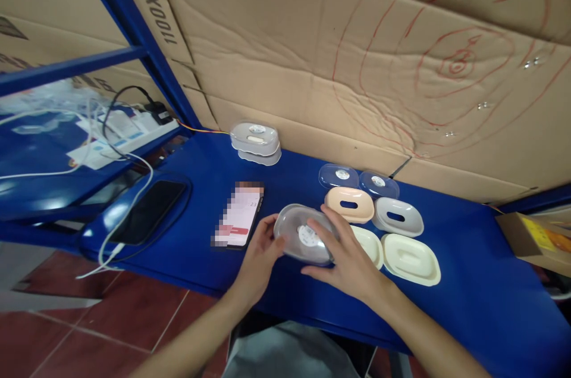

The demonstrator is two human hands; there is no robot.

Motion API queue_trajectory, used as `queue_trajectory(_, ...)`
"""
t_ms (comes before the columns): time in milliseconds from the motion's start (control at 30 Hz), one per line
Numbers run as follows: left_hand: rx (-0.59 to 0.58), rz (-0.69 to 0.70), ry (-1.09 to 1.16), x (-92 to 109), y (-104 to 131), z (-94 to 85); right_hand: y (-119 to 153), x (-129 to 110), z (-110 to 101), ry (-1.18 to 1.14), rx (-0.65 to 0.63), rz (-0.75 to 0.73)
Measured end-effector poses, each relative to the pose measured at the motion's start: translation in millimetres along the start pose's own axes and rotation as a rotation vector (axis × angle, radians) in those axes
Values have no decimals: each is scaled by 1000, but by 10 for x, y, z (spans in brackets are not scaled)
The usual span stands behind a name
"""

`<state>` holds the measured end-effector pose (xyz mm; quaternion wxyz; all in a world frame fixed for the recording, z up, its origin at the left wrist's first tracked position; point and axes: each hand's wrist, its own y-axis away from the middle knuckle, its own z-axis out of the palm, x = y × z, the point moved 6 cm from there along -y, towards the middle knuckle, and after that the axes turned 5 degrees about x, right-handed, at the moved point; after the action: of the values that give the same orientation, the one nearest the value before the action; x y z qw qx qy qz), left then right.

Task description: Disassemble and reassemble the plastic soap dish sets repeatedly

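Low over the blue table's front part, both hands are on a grey oval soap box (pixel 292 235) with a clear lid and a round white sticker. My left hand (pixel 263 247) grips its left end, thumb on top and fingers around the side. My right hand (pixel 345 253) spans the right end, fingertips on the lid and thumb at the near edge. Beyond lie a peach oval piece (pixel 363 202) and a grey one (pixel 410 224), each with a slot. Two cream oval trays (pixel 430 274) sit nearer, the left one partly hidden by my right hand.
Two clear lids (pixel 328 175) lie by the cardboard wall (pixel 276 38). Stacked grey boxes (pixel 256 140) stand back left. A lit phone (pixel 238 217) and a dark phone (pixel 154 211) with cables lie left. A power strip (pixel 134 140) is further left, a carton (pixel 535 247) right.
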<state>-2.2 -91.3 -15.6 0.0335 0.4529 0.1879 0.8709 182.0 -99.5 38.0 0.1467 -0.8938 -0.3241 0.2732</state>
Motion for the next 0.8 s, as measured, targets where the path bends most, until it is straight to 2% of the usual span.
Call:
queue_trajectory(167, 38, 39, -45, 258, -580, 167, 66, 110, -244, 76, 37, 59)
queue_trajectory(267, 58, 33, -75, 311, -941, 222, 221, 236, -272, 104, 23, 93)
queue_trajectory(367, 87, 41, -117, 316, -1199, 281, 358, 354, -240, 142, 30, 103)
queue_trajectory(500, 119, 110, -148, 323, -1417, 379, 412, 429, -193, 173, 12, 118)
queue_trajectory(633, 176, 207, -159, 338, -1566, 440, 411, 366, -132, 130, -55, 80)
queue_trajectory(800, 195, 319, -204, 322, -1561, 476, 438, 299, -57, 79, -115, 51)
